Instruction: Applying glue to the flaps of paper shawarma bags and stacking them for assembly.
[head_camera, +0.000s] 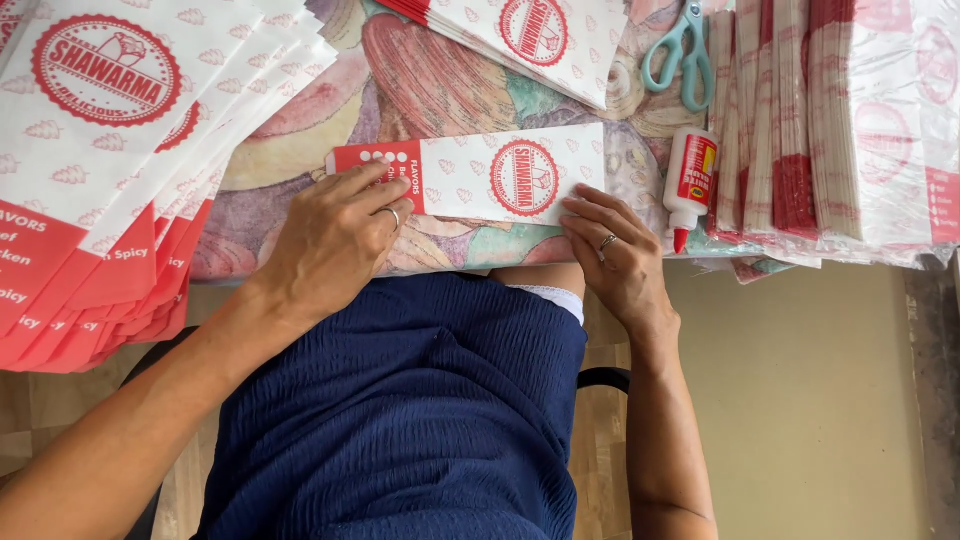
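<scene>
Head view: glue bottle (690, 180), scissors (682, 52) beside folded paper sleeve (480, 180).

Both hands, left (335, 240) & right (612, 255), flat on folded paper bag (470, 172), glue bottle (690, 180) beside right.

The fanned stack of red-and-white paper sheets (110, 170) runs off the frame's left edge, its lower sheets mostly covered.
</scene>
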